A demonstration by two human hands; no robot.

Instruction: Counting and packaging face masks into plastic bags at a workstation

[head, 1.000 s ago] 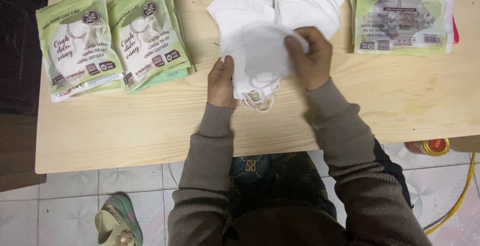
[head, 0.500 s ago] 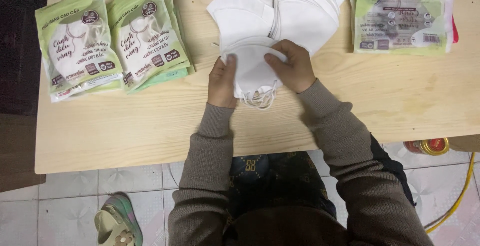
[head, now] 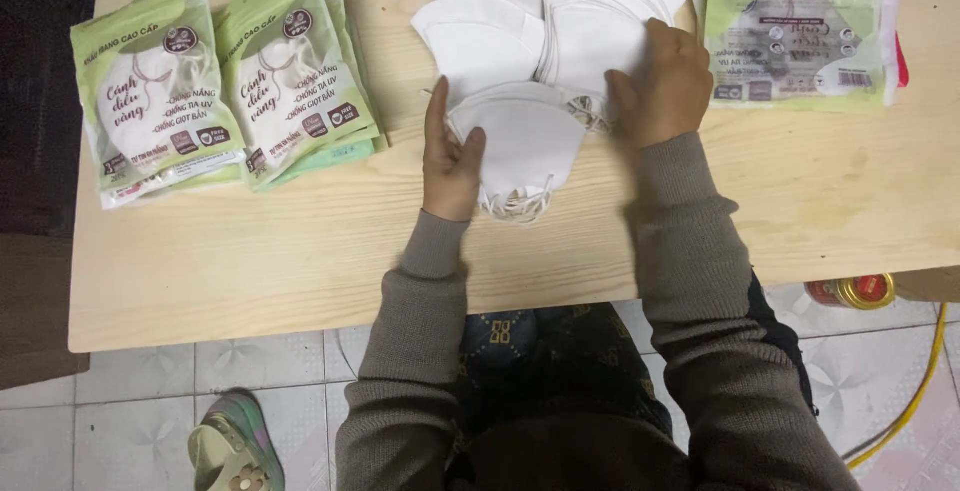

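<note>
My left hand (head: 450, 156) lies flat against the left edge of a small stack of folded white masks (head: 525, 141), thumb resting on top, fingers straight and loose rather than pinching. My right hand (head: 662, 81) presses down on the stack's right end with its fingers curled over where it meets the larger pile; whether those fingertips pinch anything I cannot tell, since the knuckles hide them. The stack sits near the middle of the desk (head: 300, 251), well back from the front edge, with thin white ear loops (head: 515, 206) spilling out toward me.

Just behind it, against the far edge, is the bigger heap of loose masks (head: 545, 11), soft matte fabric, each a rounded, fan-like shape; I can make out at least four overlapping, but the heap is cropped, so I cannot count it all.

Toward the left far corner lie glossy pale-green pouches (head: 225, 81) with clear windows: two on top side by side, more edges peeking beneath. Near the right far corner lies one flat green printed packet (head: 795, 26), face up.

The desk is light wood with a visible grain. Below its front edge, on the tiled floor, a sandal (head: 235, 446) sits at the left, and a red tin (head: 850, 291) and a yellow hose (head: 915, 391) at the right.
</note>
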